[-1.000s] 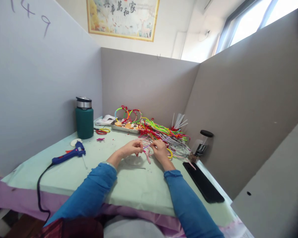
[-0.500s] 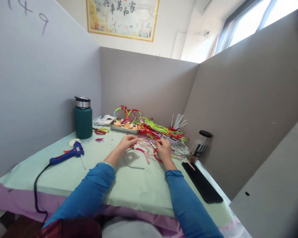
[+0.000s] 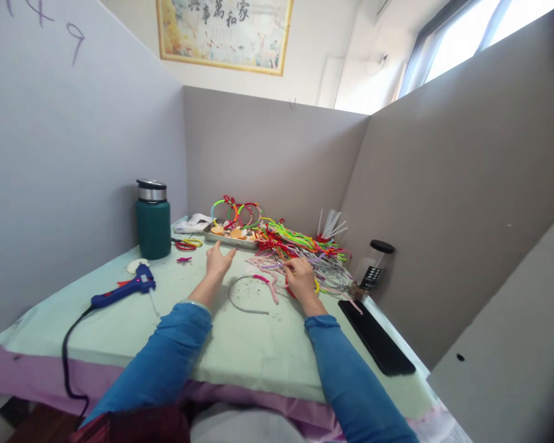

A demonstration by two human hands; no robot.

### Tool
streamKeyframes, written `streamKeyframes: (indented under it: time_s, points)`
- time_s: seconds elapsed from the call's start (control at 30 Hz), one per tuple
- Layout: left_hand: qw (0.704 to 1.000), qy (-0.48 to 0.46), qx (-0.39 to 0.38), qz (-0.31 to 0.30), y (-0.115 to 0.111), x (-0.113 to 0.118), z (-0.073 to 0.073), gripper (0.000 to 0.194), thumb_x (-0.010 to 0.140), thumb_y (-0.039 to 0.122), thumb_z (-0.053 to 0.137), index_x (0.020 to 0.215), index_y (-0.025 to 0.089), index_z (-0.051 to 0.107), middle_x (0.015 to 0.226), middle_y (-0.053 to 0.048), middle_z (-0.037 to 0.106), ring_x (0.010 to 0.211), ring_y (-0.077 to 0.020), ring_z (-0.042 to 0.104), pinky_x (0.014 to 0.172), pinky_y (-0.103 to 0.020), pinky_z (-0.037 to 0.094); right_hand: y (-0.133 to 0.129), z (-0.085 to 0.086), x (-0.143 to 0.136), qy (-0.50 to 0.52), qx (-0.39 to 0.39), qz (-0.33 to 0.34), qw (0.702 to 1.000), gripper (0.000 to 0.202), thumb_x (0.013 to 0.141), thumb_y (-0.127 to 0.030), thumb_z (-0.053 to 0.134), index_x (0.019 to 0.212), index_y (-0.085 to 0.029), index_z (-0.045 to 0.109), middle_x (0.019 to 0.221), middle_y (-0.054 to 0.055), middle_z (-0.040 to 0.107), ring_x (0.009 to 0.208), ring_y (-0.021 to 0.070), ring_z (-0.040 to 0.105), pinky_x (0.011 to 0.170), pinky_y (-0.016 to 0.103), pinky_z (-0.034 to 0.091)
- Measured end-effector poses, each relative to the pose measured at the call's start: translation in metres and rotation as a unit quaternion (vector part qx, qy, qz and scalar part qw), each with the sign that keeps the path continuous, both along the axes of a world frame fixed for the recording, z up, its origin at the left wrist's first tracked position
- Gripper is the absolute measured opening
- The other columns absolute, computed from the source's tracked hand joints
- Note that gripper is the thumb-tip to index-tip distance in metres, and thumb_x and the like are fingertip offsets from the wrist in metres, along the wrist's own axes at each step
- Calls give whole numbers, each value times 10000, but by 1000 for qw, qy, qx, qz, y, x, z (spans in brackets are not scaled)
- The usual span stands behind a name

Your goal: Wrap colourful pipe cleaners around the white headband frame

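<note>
My left hand (image 3: 219, 261) is over the green cloth, thumb and fingers apart, holding nothing. My right hand (image 3: 300, 278) pinches a purple pipe cleaner (image 3: 273, 266), whose free end points left. Red and yellow handle loops, apparently of scissors (image 3: 317, 286), show around my right hand; whether it grips them is hidden. Between my hands lies a curved grey headband (image 3: 233, 298), with a dark pink and light pink pipe cleaner (image 3: 273, 289) wound at its upper end. Light pink pipe cleaners (image 3: 257, 263) lie just behind it.
A heap of coloured pipe cleaners (image 3: 300, 240) lies at the back beside a metal tray (image 3: 233, 242) with decorated hoops. At left are a green bottle (image 3: 153, 227), a blue glue gun (image 3: 124, 290) and scissors (image 3: 187, 244). A black phone (image 3: 376, 338) and a jar (image 3: 373, 271) are at right.
My left hand has let go of the purple pipe cleaner and moved left, its fingers spreading. My right hand keeps hold of it, moving slightly left. The grey headband shows more fully.
</note>
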State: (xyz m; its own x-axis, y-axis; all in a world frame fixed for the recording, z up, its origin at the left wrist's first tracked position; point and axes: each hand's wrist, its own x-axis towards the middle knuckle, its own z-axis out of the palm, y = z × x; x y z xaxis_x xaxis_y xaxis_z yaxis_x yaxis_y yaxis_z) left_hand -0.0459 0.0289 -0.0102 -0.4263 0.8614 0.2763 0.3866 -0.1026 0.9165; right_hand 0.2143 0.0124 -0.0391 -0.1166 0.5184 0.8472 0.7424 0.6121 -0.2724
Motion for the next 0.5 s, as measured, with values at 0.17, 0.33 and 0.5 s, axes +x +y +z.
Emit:
streamKeyframes:
  time_s: [0.17, 0.33, 0.5]
  points:
    - [984, 174, 13, 26, -3, 7, 2, 231, 761, 364, 594, 616, 186, 600, 1011, -147, 624, 1058, -303, 543, 938, -403, 398, 2, -2, 1, -10, -5, -2, 1000, 116, 840, -171, 575, 745, -212, 629, 750, 43, 645, 802, 223, 520, 748, 344, 378]
    - [965, 243, 79, -65, -19, 25, 10, 168, 760, 314, 617, 821, 188, 710, 1055, -114, 642, 1085, -277, 543, 980, -376, 389, 5, -7, 2, -23, -27, -14, 999, 114, 829, -164, 580, 744, -213, 638, 742, 44, 649, 787, 224, 514, 720, 337, 365]
    - [899, 348, 138, -228, -61, 68, 24, 86, 706, 246, 674, 761, 211, 732, 1251, -98, 600, 1229, -324, 443, 1050, -452, 315, 4, -7, 1, -35, -29, -26, 999, 116, 833, -164, 574, 753, -217, 640, 749, 43, 654, 794, 225, 520, 710, 333, 356]
